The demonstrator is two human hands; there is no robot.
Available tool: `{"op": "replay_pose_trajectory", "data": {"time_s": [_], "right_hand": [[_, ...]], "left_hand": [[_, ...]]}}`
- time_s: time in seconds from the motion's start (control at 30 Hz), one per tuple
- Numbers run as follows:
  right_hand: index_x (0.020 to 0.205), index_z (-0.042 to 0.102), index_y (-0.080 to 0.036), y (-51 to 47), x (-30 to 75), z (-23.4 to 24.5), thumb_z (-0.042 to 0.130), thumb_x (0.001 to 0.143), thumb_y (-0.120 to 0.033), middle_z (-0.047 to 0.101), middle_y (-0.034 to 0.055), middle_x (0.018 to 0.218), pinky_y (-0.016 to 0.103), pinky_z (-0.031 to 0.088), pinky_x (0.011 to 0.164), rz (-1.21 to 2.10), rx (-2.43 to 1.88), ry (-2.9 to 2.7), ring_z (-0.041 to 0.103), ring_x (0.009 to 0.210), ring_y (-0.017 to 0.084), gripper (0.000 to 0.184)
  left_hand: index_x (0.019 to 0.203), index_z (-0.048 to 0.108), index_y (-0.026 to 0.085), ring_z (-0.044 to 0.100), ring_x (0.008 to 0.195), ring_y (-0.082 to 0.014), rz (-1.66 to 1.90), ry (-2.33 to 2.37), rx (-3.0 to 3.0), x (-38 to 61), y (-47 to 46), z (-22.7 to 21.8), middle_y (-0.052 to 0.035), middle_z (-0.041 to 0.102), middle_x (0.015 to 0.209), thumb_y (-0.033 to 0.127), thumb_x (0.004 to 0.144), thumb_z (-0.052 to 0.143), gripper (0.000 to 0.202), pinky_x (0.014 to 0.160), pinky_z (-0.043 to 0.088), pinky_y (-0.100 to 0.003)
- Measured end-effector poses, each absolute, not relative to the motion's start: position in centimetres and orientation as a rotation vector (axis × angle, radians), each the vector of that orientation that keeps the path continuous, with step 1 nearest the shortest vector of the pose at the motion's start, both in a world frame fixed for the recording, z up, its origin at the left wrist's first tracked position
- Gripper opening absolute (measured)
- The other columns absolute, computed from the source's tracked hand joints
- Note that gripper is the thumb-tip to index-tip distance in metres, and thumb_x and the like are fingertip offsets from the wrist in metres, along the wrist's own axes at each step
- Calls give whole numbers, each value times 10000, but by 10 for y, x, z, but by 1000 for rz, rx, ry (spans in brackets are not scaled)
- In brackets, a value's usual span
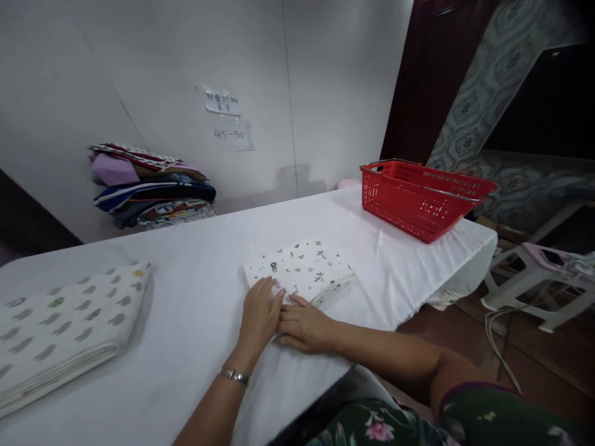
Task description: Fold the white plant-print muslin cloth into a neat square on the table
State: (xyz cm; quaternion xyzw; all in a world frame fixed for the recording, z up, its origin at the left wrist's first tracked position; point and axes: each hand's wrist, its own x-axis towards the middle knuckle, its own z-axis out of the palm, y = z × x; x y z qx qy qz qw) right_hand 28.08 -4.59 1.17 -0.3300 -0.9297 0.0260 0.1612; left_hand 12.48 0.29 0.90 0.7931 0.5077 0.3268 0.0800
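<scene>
A folded white cloth [302, 266] printed with small grey figures lies on the white-covered table [195, 347] in front of me. Flat on its near left corner rests my left hand [261, 310], fingers stretched forward, with a metal band on the wrist. My right hand [304, 325] is closed at the cloth's near edge, thumb on top and fingers pressed together, their tips against my left hand. The two hands partly hide that edge. Farther left lies a thicker folded white cloth [74, 316] with grey, green and yellow spots; neither hand touches it.
A red plastic basket [395, 198] stands at the table's far right. Behind the far left edge rises a pile of folded fabrics [153, 189] against the wall. Paper signs [223, 102] hang there. A pale stool [525, 260] and a cable [495, 341] are on the floor at right.
</scene>
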Motion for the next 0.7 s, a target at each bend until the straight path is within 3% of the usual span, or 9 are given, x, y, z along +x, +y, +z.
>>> {"op": "replay_pose_trajectory", "data": {"time_s": [0.07, 0.13, 0.2, 0.3, 0.47, 0.7], "right_hand": [[1122, 569, -259, -51, 308, 12, 371, 913, -273, 593, 14, 1219, 421, 163, 1082, 119, -1013, -2517, 409, 1234, 144, 288], [1079, 601, -247, -50, 343, 12, 382, 895, -285, 608, 38, 1192, 415, 252, 1050, 161, -1214, -2202, 464, 1189, 168, 288], [1036, 626, -220, -43, 380, 11, 421, 864, -324, 635, 69, 1124, 379, 381, 958, 225, -1425, -1789, 535, 1095, 193, 287], [999, 627, -180, -27, 423, 11, 510, 795, -322, 662, 71, 984, 328, 486, 756, 495, -1701, -1314, 602, 889, 196, 276], [913, 630, -142, -10, 444, 14, 560, 782, -294, 582, -8, 574, 203, 410, 445, 992, -1811, -1100, 533, 515, 111, 214], [727, 611, -131, -1, 444, 26, 659, 728, -297, 619, 32, 585, 182, 382, 393, 1215, -1803, -1082, 567, 496, 115, 173]], "left_hand": [[1159, 552, 212, 400, 1252, -236, 848, 1505, 2440, 123, -2, -1, -65, 548, 1268, 370, 877, 383, 365, 1079, 229, -430], [1159, 564, 239, 380, 1272, -240, 760, 1523, 2460, 121, -3, -8, -43, 539, 1287, 363, 875, 389, 356, 1087, 199, -449], [1159, 572, 241, 374, 1277, -237, 725, 1546, 2466, 121, -2, -10, -36, 529, 1300, 362, 873, 397, 356, 1091, 191, -444], [1167, 572, 231, 371, 1279, -235, 709, 1572, 2480, 122, -2, -8, -36, 524, 1306, 355, 871, 401, 363, 1093, 184, -437], [1161, 574, 228, 369, 1281, -228, 716, 1585, 2483, 123, -4, -7, -31, 525, 1305, 354, 876, 381, 367, 1092, 181, -425], [1163, 572, 205, 368, 1279, -221, 694, 1610, 2492, 123, -5, -7, -29, 521, 1309, 345, 882, 373, 372, 1092, 177, -417]]}}
